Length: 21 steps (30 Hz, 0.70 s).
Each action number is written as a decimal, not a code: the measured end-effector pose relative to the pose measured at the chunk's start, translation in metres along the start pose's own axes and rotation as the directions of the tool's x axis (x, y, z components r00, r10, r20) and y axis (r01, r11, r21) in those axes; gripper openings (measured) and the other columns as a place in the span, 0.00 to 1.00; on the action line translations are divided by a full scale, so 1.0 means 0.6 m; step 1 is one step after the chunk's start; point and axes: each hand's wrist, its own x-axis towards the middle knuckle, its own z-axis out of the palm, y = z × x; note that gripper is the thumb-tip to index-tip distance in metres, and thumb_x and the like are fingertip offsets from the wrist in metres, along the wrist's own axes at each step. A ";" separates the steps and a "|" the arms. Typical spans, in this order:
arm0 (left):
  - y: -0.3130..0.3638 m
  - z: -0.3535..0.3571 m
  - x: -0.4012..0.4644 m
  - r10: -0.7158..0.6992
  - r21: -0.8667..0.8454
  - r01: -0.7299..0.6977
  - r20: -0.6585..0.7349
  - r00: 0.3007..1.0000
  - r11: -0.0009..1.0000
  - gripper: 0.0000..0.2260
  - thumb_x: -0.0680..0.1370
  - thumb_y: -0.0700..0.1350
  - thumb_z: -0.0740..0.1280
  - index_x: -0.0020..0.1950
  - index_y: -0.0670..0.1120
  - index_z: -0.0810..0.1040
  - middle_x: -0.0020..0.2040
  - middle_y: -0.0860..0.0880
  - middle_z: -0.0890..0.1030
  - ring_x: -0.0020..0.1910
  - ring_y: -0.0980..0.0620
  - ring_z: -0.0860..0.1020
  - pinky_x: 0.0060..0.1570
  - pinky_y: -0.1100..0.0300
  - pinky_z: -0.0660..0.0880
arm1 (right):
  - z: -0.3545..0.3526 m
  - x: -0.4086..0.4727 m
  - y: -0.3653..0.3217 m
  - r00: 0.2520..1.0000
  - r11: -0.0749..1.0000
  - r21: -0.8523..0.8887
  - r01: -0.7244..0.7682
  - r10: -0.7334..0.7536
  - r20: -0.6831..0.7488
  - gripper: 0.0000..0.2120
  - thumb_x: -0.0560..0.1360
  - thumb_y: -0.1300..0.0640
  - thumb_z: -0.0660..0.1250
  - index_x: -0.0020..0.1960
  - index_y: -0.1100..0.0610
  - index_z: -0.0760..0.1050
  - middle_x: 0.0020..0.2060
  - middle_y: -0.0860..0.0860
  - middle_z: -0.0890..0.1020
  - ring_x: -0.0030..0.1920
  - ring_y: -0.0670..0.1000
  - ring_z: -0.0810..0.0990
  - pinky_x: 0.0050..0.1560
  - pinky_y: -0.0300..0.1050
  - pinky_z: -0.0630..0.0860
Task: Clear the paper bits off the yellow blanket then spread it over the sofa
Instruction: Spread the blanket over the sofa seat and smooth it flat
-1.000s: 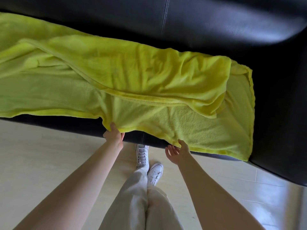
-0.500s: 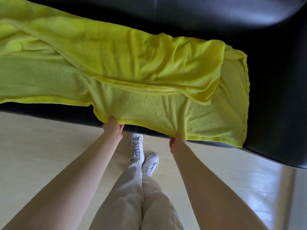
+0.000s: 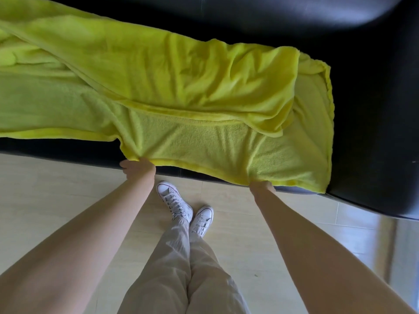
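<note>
Nearest us, our left hand and right hand each pinch the near hem of the yellow blanket, one grip at lower centre, the other to its right. The fleece looks soft, light and floppy, so we judge the hem the best hold. It lies rumpled across the black sofa, a flap folded over mid-frame. We see no paper bits. Pale floor behind us leaves room to step back; bare seat shows at right.

White sneakers, pale trousers, glossy, perhaps tiled, cream floor.
</note>
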 end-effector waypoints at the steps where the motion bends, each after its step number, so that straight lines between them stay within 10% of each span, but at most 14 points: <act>1: 0.004 0.003 -0.013 0.013 0.049 -0.008 -0.104 0.994 0.999 0.22 0.78 0.41 0.62 0.71 0.41 0.61 0.70 0.41 0.66 0.67 0.43 0.67 0.63 0.54 0.64 | -0.013 0.006 0.000 0.989 0.998 -0.038 0.050 -0.055 -0.139 0.19 0.75 0.62 0.62 0.64 0.66 0.65 0.52 0.61 0.76 0.51 0.58 0.77 0.56 0.49 0.74; 4: -0.010 0.015 -0.051 0.444 0.309 -0.373 -0.203 0.873 0.875 0.29 0.74 0.41 0.67 0.73 0.45 0.59 0.73 0.42 0.61 0.70 0.44 0.62 0.64 0.53 0.61 | -0.052 0.022 -0.007 0.871 0.957 -0.150 0.247 -0.287 -0.398 0.21 0.73 0.65 0.60 0.65 0.64 0.63 0.62 0.62 0.69 0.61 0.61 0.68 0.61 0.54 0.67; 7: -0.036 0.053 -0.084 0.886 0.355 -0.857 0.137 0.444 0.374 0.32 0.71 0.45 0.72 0.72 0.45 0.64 0.73 0.42 0.63 0.72 0.43 0.62 0.66 0.49 0.63 | -0.078 0.058 -0.013 0.756 0.845 -0.275 0.458 -0.533 -0.379 0.28 0.73 0.61 0.63 0.72 0.57 0.60 0.69 0.60 0.63 0.65 0.62 0.65 0.60 0.59 0.71; 12: -0.045 0.142 -0.152 0.779 0.189 -0.964 0.627 -0.028 -0.187 0.32 0.74 0.51 0.71 0.74 0.44 0.64 0.76 0.43 0.62 0.75 0.42 0.61 0.68 0.48 0.66 | -0.112 0.102 -0.015 0.762 0.800 -0.282 0.529 -0.594 -0.258 0.39 0.76 0.46 0.65 0.78 0.47 0.45 0.77 0.57 0.45 0.75 0.61 0.49 0.69 0.63 0.61; 21: -0.030 0.204 -0.190 0.661 0.246 -0.900 0.748 -0.060 -0.361 0.43 0.72 0.55 0.71 0.79 0.46 0.49 0.79 0.42 0.48 0.77 0.42 0.50 0.74 0.47 0.57 | -0.155 0.161 -0.010 0.797 0.869 -0.167 0.465 -0.493 -0.348 0.33 0.80 0.43 0.54 0.78 0.50 0.42 0.78 0.53 0.46 0.77 0.56 0.44 0.72 0.63 0.54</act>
